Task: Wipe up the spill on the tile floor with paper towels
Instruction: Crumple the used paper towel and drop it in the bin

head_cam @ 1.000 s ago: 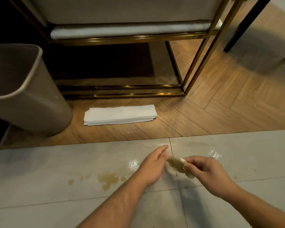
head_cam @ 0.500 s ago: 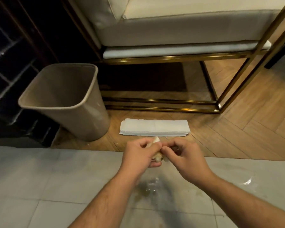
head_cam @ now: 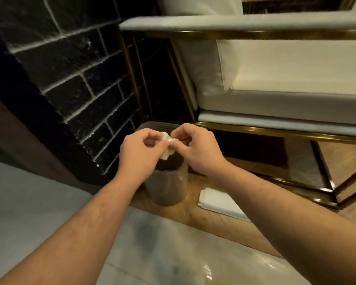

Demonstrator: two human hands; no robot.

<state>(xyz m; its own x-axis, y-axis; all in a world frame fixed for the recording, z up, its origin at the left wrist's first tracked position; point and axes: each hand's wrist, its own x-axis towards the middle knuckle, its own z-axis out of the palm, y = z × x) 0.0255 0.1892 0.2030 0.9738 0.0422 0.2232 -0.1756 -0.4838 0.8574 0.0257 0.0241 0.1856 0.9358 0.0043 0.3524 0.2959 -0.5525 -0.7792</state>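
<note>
Both of my hands pinch a small crumpled, stained paper towel (head_cam: 166, 153) and hold it above the mouth of the grey waste bin (head_cam: 167, 187). My left hand (head_cam: 141, 154) grips the wad from the left and my right hand (head_cam: 197, 150) from the right. A flat stack of clean white paper towels (head_cam: 219, 201) lies on the wood floor just right of the bin, partly hidden by my right forearm. A wet shine and a brownish trace of the spill (head_cam: 209, 273) show on the pale tile floor (head_cam: 39, 212) at the bottom edge.
A white cushioned chair with a gold metal frame (head_cam: 275, 132) stands behind the bin. A black brick wall (head_cam: 70, 79) fills the left. A herringbone wood floor (head_cam: 214, 221) borders the tile.
My view has swung left and up. Both hands have carried the wad from above the tile, past the towel stack, to above the bin. The spill has dropped to the bottom edge of the view.
</note>
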